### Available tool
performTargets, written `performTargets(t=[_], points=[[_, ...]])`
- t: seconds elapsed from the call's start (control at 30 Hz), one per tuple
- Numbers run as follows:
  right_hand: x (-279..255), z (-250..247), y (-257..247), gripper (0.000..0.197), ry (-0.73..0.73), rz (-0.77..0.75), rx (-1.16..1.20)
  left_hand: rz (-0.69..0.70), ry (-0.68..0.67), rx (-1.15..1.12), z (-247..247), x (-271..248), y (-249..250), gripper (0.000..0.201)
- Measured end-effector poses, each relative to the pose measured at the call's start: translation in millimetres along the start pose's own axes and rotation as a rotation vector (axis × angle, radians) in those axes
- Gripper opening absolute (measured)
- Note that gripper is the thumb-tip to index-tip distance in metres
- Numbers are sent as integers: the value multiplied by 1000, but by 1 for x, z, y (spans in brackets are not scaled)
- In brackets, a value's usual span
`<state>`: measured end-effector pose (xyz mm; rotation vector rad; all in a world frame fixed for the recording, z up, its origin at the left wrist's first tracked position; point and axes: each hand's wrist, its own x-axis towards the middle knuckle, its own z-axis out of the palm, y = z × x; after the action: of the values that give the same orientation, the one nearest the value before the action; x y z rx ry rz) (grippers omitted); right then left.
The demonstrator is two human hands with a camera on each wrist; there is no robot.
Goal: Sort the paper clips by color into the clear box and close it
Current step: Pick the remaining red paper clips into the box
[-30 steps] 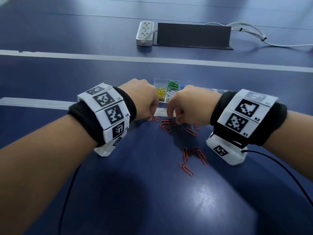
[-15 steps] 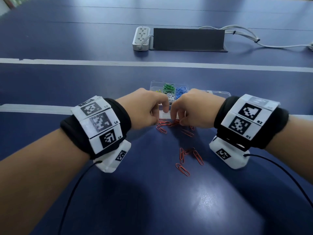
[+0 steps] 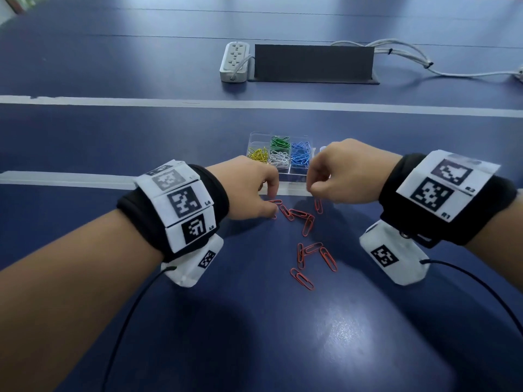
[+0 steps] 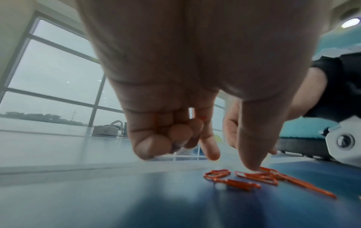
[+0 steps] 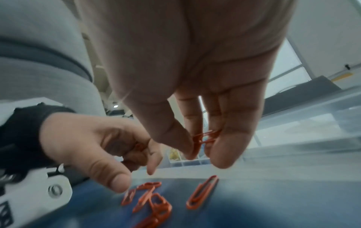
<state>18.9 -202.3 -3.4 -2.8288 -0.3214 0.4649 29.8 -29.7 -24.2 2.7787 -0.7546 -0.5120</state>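
While red clips (image 3: 307,224) lie loose mid-desk just before the clear box (image 3: 283,158), my right hand (image 3: 346,172) pinches a few red ones. My left hand (image 3: 249,190) curls onto the pile, red showing inside its fingers; grip unclear. Box's near edge hidden behind my hands.

Red paper clips (image 3: 307,224) lie scattered before the open clear box (image 3: 300,172), seemingly part-filled by color.

Dark blue tabletop (image 3: 254,335) with white stripes, white power strip (image 3: 234,62) beside a black panel (image 3: 312,63), big grey-lit windows (image 4: 50,74) left
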Motion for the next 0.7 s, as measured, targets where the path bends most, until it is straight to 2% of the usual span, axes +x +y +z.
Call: performTargets(t=[0.1, 0.23, 0.4, 0.5, 0.6, 0.7], points=[[-2, 8, 0, 3, -9, 3, -93, 43, -19, 99, 0, 7, 5, 22], [-1, 14, -1, 13, -3, -18, -118, 71, -18, 159, -2, 11, 13, 12], [-1, 11, -2, 13, -35, -31, -62, 59, 9, 135, 0, 10, 14, 14], [-2, 9, -3, 22, -55, -26, -16, 45, 42, 87, -3, 7, 9, 14], [-4, 11, -7, 24, -47, -61, -8, 63, 8, 105, -5, 7, 5, 19], [-6, 13, -11, 19, -55, -123, -36, 81, -22, 141, -5, 8, 3, 18]])
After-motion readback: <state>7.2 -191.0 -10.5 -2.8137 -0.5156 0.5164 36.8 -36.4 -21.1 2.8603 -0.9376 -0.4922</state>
